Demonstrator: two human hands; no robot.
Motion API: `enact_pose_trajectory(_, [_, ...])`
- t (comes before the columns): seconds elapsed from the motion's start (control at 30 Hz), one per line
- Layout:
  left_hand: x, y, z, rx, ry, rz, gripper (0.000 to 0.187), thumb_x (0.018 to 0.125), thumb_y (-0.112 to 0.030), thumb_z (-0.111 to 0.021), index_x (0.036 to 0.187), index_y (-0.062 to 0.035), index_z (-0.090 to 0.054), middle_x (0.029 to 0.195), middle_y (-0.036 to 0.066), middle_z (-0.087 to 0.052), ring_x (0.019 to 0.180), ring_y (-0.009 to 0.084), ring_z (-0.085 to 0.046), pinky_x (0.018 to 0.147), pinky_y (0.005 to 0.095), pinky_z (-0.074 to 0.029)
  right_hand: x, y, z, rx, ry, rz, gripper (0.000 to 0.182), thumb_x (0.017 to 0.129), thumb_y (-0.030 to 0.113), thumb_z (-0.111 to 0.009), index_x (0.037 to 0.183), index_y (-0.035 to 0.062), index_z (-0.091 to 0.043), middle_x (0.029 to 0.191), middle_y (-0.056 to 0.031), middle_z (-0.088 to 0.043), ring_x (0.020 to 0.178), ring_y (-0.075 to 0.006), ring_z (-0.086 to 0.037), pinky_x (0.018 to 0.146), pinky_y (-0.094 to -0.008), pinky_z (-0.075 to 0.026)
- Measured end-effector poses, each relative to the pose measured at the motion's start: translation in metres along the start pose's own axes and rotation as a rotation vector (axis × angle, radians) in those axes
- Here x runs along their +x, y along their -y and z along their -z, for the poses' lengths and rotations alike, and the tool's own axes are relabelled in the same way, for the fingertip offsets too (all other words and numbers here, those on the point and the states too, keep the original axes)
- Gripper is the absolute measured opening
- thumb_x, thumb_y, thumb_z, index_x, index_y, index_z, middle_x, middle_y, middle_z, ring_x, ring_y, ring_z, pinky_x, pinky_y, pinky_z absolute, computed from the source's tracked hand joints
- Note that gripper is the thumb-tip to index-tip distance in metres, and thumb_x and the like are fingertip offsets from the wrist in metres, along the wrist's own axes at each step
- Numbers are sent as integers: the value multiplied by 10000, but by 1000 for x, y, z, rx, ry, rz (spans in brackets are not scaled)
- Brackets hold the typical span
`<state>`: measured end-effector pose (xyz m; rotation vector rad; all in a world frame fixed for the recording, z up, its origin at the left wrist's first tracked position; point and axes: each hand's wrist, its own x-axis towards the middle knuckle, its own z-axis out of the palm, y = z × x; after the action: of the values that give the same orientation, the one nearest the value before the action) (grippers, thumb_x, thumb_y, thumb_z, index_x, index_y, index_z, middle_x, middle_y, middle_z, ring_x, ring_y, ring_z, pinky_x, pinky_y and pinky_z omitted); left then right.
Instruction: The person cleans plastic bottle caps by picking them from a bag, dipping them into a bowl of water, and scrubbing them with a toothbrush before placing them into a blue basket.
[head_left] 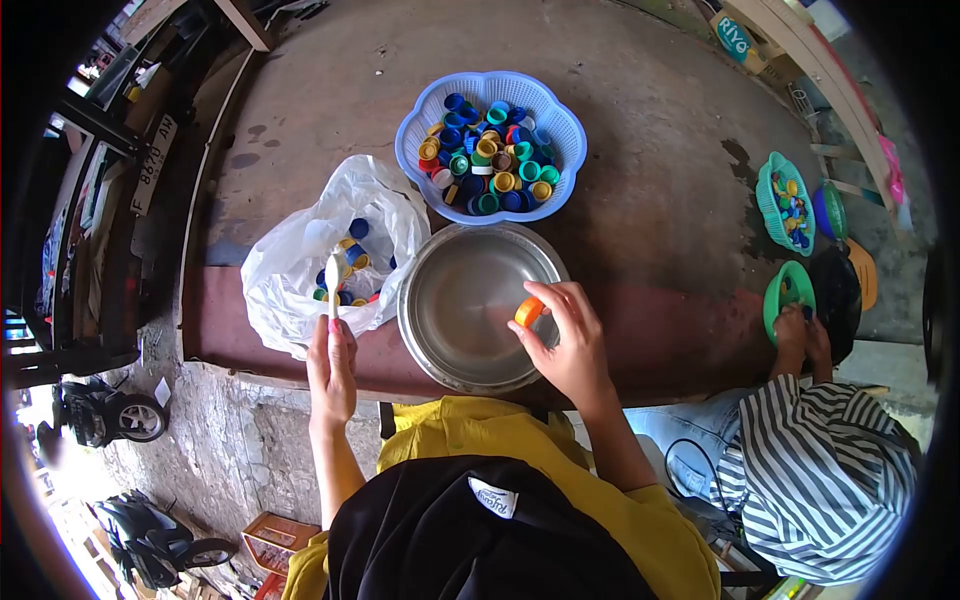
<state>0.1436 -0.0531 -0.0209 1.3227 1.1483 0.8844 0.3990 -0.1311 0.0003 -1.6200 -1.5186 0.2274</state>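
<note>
My right hand [568,335] pinches an orange bottle cap [529,312] between thumb and fingers, above the right side of a round metal bowl [415,345]. Closed around the lower end of a pale, shiny utensil, which looks like a spoon [335,270], is my left hand [331,370]. The utensil points away from me, over a white plastic bag [275,270] with blue and yellow caps inside. Behind the metal bowl stands a blue-violet plastic basket [410,130], filled with caps of many colours.
At the right, a person in a striped shirt [815,470] has both hands at a green bowl [772,305]. Near it are a turquoise basket [768,205] of caps and a black bag [835,295]. The brown table's front edge [270,378] runs before me.
</note>
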Motion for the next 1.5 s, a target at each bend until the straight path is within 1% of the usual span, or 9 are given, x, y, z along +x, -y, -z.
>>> enact_pose_trajectory(0.13, [-1,-4,-21,87,102,27,286,958,-245,-362,822,-7,-443,605,-12,-376,557,64,-321,482,238,-266,-19,-46,-25,-209,395,188,288,694,43,-680,967,59,-592,895,-86,-539,710,-218,-577,624,-306,-466])
enact_pose_trajectory(0.3, [-7,-10,-36,192,269,-71,273,949,-217,-367,877,21,-480,577,86,-435,534,165,-392,529,289,-344,-15,-15,-17,744,163,-251,353,676,-64,-697,993,10,-563,967,-80,-561,860,-146,-585,779,-274,-484])
enact_pose_trajectory(0.47, [-24,-24,-47,271,473,-91,256,945,-207,-385,940,17,-508,647,138,-507,585,213,-486,607,310,-408,-27,-23,-25,1032,56,-342,392,689,-80,-687,1040,-21,-524,1040,-117,-557,948,-163,-577,828,-286,-485])
enact_pose_trajectory(0.67, [-22,4,-51,261,595,-98,258,937,-228,-418,929,14,-507,597,156,-465,546,235,-473,569,327,-397,-32,-23,-27,1042,96,-256,364,690,-97,-674,1019,-26,-534,1032,-124,-561,947,-187,-583,840,-306,-492])
enact_pose_trajectory(1.07, [-14,7,-55,338,405,16,250,937,-228,-419,912,6,-503,553,159,-442,491,240,-416,512,331,-378,-45,-35,-34,1166,44,-321,314,712,-103,-650,998,-27,-547,1045,-113,-546,962,-177,-564,845,-304,-485])
enact_pose_trajectory(1.2, [-23,19,-58,300,546,-195,261,941,-228,-410,899,14,-497,548,158,-448,464,216,-436,498,322,-381,-45,-35,-34,1106,32,-293,302,701,-105,-660,970,-22,-550,1044,-116,-540,965,-184,-561,839,-306,-489])
enact_pose_trajectory(1.33, [-21,15,-54,242,447,-7,253,936,-208,-418,899,31,-495,560,172,-459,501,264,-515,507,323,-384,-48,-37,-39,1118,14,-317,294,697,-111,-659,952,-15,-547,1026,-116,-540,960,-184,-562,829,-303,-496])
enact_pose_trajectory(1.43, [-26,13,-61,339,512,-222,249,937,-204,-417,897,28,-497,548,169,-456,465,244,-505,484,329,-380,-47,-31,-37,1085,21,-312,292,701,-112,-655,955,-19,-546,1024,-115,-539,954,-178,-563,827,-299,-498])
enact_pose_trajectory(1.5, [-23,12,-57,326,489,-74,247,936,-204,-419,900,26,-501,548,175,-455,459,236,-477,488,334,-380,-50,-30,-38,1089,31,-329,286,706,-112,-651,956,-21,-546,1025,-114,-541,949,-175,-565,829,-298,-498])
